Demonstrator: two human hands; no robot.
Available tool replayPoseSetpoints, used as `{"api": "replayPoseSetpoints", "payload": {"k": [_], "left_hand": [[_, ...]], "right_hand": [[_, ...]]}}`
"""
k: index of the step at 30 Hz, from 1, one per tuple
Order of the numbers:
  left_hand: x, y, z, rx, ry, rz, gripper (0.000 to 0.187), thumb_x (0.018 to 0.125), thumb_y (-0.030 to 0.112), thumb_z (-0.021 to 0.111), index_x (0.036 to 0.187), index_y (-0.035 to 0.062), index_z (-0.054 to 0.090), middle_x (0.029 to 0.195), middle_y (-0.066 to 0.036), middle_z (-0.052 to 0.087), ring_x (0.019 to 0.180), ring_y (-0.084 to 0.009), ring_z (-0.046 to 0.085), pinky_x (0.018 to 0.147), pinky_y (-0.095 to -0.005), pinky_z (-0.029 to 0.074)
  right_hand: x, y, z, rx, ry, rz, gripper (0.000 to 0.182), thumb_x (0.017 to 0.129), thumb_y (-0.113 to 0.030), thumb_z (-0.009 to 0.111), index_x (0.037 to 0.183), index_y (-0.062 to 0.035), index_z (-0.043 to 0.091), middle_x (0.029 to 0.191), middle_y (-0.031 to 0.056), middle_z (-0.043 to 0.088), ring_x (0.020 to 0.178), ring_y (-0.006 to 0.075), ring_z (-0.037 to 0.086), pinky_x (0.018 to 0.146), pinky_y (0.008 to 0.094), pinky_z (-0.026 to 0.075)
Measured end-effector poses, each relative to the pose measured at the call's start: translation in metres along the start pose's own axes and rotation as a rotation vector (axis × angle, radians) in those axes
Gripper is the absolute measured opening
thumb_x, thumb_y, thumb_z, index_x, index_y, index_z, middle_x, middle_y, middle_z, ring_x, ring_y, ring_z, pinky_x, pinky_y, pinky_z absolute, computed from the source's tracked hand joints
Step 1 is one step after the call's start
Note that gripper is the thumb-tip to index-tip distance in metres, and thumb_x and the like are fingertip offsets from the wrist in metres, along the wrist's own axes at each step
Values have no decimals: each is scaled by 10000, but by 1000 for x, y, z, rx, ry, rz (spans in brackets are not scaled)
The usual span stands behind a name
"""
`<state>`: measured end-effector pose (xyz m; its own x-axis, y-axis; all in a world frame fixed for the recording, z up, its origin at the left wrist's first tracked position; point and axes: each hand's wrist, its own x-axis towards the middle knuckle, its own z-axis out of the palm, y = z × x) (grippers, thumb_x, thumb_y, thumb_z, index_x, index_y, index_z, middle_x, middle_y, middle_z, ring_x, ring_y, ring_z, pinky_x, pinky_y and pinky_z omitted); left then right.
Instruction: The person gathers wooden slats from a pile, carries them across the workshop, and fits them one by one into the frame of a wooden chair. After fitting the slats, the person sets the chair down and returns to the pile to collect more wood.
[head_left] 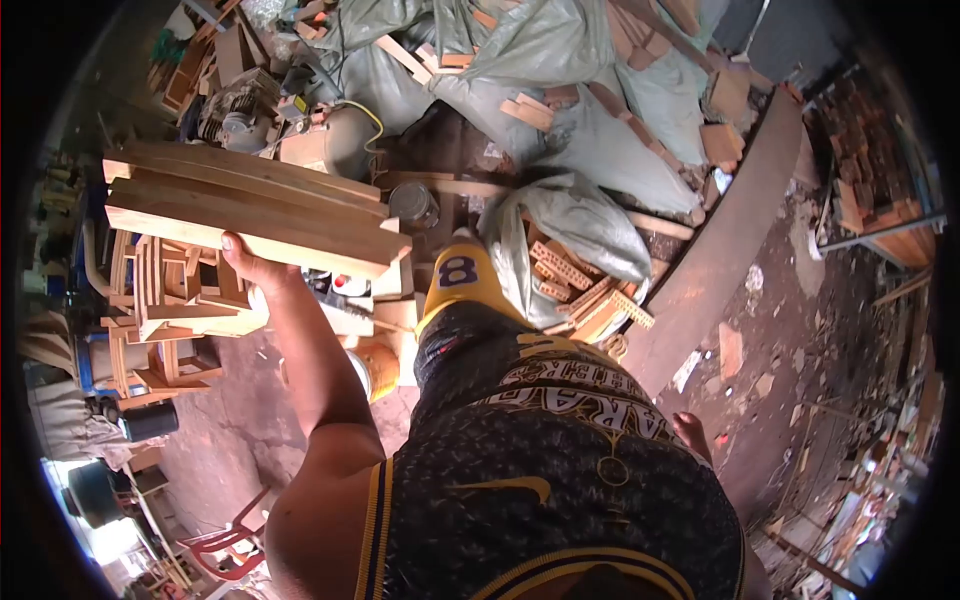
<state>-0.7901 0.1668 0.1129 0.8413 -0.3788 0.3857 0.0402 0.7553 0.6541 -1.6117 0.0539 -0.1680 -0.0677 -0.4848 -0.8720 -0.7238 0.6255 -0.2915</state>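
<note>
the planks (255, 212) are at ten o'clock, pinched in the left hand (258, 268), thumb on the near face, the rest of the grip hidden. the right hand (690, 430), at four o'clock, is mostly hidden; i cannot tell if it is spread or closed. with one hand bearing them, a tilt could perhaps slide planks onto the frames (187, 313) at nine o'clock.

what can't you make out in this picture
All in the head view:
Left hand: fingers other than the thumb, hidden by the pale brown rectangular wooden planks.
Right hand: mostly hidden by the black patterned sleeveless jersey; whether it holds anything is unclear.
Pale green plastic sack: deeper contents, hidden by its folds.
</note>
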Motion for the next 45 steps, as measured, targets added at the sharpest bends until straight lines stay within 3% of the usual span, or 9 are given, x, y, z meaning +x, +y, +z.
{"api": "replayPoseSetpoints", "payload": {"k": [6,8,13,16,25,31,35,37,45], "left_hand": [[84,-79,-46,136,217,45,614,788,377,646,1262,22,484,1169,-130,576,1044,-286,579,905,-426,495],[118,-80,-94,197,309,-44,557,800,344,595,1238,17,487,1187,-138,553,1099,-278,540,950,-418,460],[210,-21,-178,339,292,-62,687,758,513,586,1224,11,532,1203,-166,555,1092,-301,545,897,-447,479],[243,-2,-218,128,39,-122,640,782,485,628,1237,43,545,1195,-134,578,1053,-309,571,897,-445,486],[269,-66,-219,844,323,166,631,923,561,412,1135,-11,574,1134,-127,594,985,-252,574,761,-400,502],[328,-124,-179,667,427,73,644,907,573,420,1154,-8,548,1160,-132,573,1019,-269,556,772,-412,494],[398,-191,-159,751,493,30,658,889,582,436,1174,-4,527,1175,-139,560,1035,-277,546,789,-420,488],[425,-223,-150,800,535,-9,666,881,587,444,1184,-2,517,1183,-143,554,1043,-282,542,797,-425,485],[508,-302,-122,895,570,-130,709,846,605,477,1225,6,475,1213,-158,528,1075,-298,523,831,-441,471]], "right_hand": [[84,-236,41,-173,32,-322,441,875,-275,673,1218,-35,535,1031,119,652,882,210,640,822,361,510],[118,-365,51,-112,-28,-527,369,901,-196,642,1220,-48,530,939,41,651,776,121,577,657,288,492],[121,-697,96,-25,-106,-611,368,907,-189,623,1222,-22,533,934,64,654,827,147,616,712,288,497],[94,-759,130,-281,-30,-748,378,889,-216,643,1198,-20,547,925,91,666,834,165,633,706,305,506],[159,-886,107,-714,291,-837,393,816,-324,684,1080,-40,622,905,164,670,847,273,653,764,362,514],[242,-1102,215,-730,64,-1493,318,876,-318,549,927,-16,635,925,180,640,887,361,612,781,429,482],[346,-1254,294,-409,-110,-1042,356,851,-307,620,1042,-8,642,1083,176,642,1025,329,609,869,413,490],[384,-1294,307,-793,318,-751,441,845,-284,644,1194,-23,576,1250,186,564,1159,330,542,943,401,464],[516,-1243,281,-899,278,-602,654,731,-215,754,1283,4,478,1208,274,543,1158,379,524,959,451,425]]}}
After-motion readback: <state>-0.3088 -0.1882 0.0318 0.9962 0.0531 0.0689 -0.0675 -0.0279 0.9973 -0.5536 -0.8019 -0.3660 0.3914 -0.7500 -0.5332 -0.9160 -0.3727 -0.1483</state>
